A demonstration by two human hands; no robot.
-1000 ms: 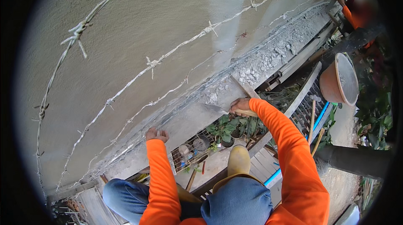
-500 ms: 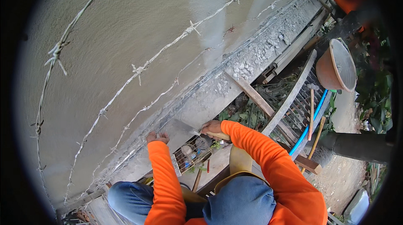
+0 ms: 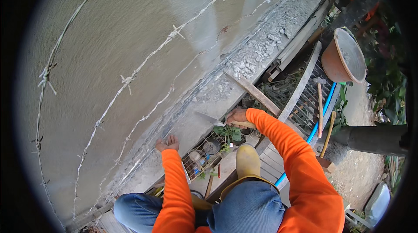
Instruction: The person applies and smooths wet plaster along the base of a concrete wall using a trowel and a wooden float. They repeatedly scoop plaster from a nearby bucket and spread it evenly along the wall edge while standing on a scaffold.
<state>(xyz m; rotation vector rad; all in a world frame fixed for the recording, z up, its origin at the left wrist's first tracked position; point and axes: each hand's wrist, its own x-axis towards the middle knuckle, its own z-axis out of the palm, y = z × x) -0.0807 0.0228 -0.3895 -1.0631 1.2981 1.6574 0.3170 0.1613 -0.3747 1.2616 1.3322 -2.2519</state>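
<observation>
My right hand [image 3: 237, 116] grips the wooden handle of a steel trowel [image 3: 209, 119], whose blade lies flat against the grey concrete ledge [image 3: 244, 65] at the foot of a plastered wall [image 3: 117, 33]. My left hand [image 3: 167, 143] is empty with fingers spread, resting against the lower edge of the ledge. Both arms wear orange sleeves. My yellow boot [image 3: 247, 160] and blue-trousered knee sit below the hands.
Strands of barbed wire [image 3: 174, 33] cross the wall. An orange bucket [image 3: 344, 56] with mortar stands at upper right, beside a blue hose [image 3: 320, 115] and wooden-handled tools [image 3: 320, 109]. Planks, a wire rack and small potted plants [image 3: 228, 133] lie below the ledge.
My right hand with the trowel has swept left and down along the ledge. My left hand has opened against the ledge. The view has tilted downward.
</observation>
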